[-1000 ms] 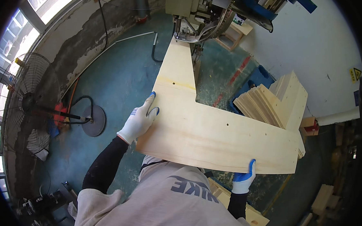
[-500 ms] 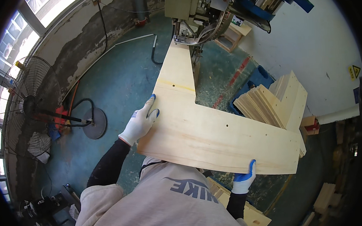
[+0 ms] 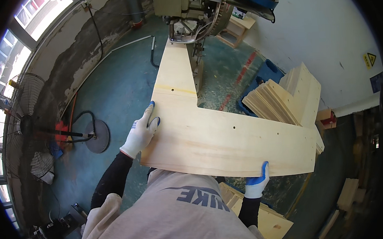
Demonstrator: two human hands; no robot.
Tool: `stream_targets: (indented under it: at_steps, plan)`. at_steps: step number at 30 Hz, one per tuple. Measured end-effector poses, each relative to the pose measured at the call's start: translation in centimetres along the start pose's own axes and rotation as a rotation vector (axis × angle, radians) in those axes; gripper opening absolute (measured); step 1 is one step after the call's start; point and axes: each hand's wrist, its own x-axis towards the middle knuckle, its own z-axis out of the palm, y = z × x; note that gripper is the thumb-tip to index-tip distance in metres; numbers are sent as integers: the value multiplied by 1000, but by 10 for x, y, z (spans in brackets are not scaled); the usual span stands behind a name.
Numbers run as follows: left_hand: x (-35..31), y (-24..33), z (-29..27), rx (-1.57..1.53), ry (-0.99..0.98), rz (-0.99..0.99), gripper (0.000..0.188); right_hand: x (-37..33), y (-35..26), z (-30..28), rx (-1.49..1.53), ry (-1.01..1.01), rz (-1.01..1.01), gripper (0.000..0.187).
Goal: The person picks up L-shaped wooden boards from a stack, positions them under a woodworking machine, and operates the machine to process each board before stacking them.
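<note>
A large L-shaped plywood panel [image 3: 210, 138] with several small dark holes lies across in front of my body. Its narrow far end sits under the head of a machine [image 3: 186, 26]. In a white glove with blue fingertips, my left hand [image 3: 141, 130] grips the panel's left edge, thumb and fingers on the top face. My right hand [image 3: 257, 181], gloved the same way, holds the near edge toward the right. Its blue thumb rests on top, and its other fingers are hidden beneath the wood.
A stack of similar plywood panels [image 3: 270, 102] stands at the right by a blue pallet [image 3: 270, 72]. More plywood [image 3: 272, 223] lies low beside my right arm. At the left stands a floor fan [image 3: 27, 123] with a round base [image 3: 97, 136]. A wooden stool [image 3: 234, 33] is beyond the machine.
The view has shifted slightly, so the machine and panel appear farther left. The panel's right end looks turned a little away from me. Both hands keep their hold.
</note>
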Motion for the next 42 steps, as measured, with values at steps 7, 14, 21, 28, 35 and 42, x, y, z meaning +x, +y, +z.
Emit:
stream_targets:
  at_steps: [7, 14, 21, 28, 35, 42]
  plan:
    - [0, 12, -11, -18, 56, 79, 59, 1, -3, 11, -39, -71, -68, 47]
    - [87, -4, -33, 80, 187, 243, 57, 42, 13, 80, 48, -53, -52, 44]
    - [183, -5, -60, 97, 117, 278, 57, 92, 32, 141, 43, -82, -114, 46]
    - [229, -16, -72, 159, 164, 368, 58, 116, 46, 162, 63, -90, -90, 41]
    - [210, -2, -77, 118, 0, 177, 57, 108, 34, 161, -32, -65, -46, 44]
    - [205, -2, -74, 64, 12, 185, 56, 116, 55, 131, -18, -95, -61, 45]
